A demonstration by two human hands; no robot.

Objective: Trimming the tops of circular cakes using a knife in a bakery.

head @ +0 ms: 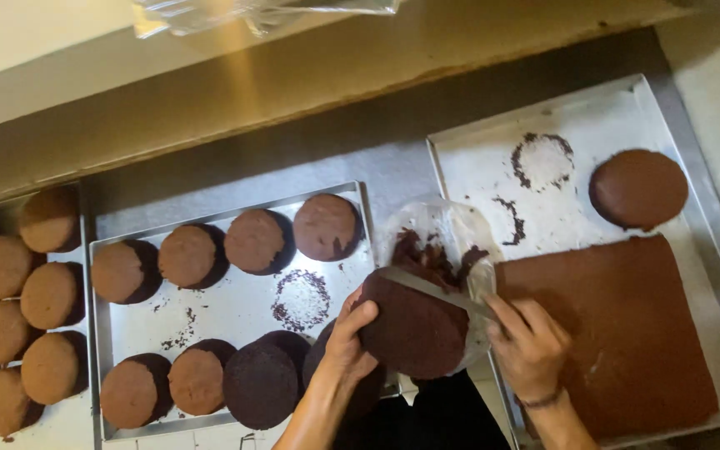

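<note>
Now my left hand point(350, 340) curls its fingers around a round chocolate cake point(414, 327), while my right hand point(529, 343) grips a knife point(433, 291) lying across it.

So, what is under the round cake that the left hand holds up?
Under the round cake sits a clear plastic bag holding dark crumbs. The cake covers the bag's lower part, so what lies there cannot be seen.
</note>
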